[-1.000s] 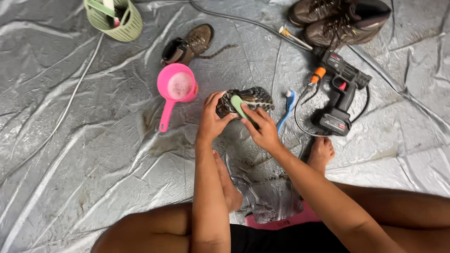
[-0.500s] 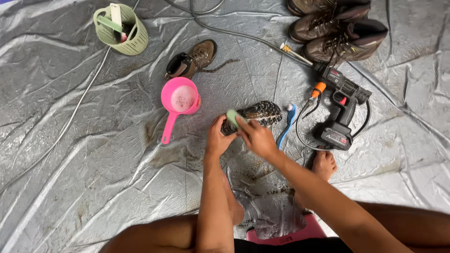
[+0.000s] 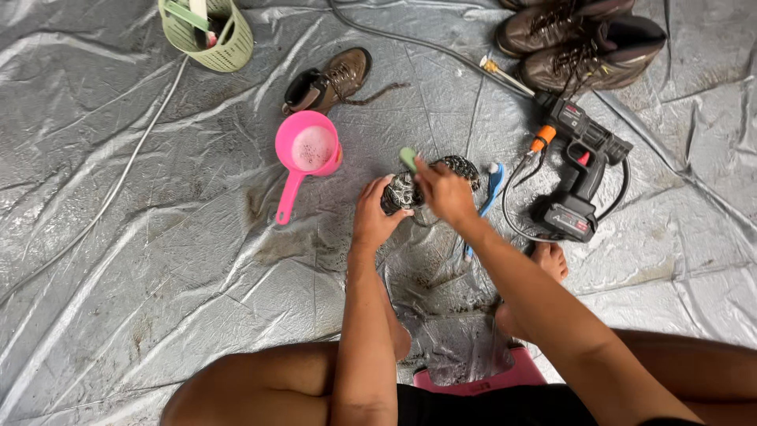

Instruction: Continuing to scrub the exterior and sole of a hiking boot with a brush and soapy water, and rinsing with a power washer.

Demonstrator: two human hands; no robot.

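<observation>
My left hand clamps the soapy shoe, right hand gripping a green brush; wet suds could let it slip.

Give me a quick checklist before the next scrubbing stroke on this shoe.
1. Left hand steadies the muddy shoe: ok.
2. Right hand grips the green brush: ok.
3. Pink scoop holds soapy water, upright on the tarp: ok.
4. Blue toothbrush lies beside the shoe: ok.
5. Spray gun and its hose lie apart from both hands: ok.
6. Shoe's sole clean: cannot tell.
</observation>
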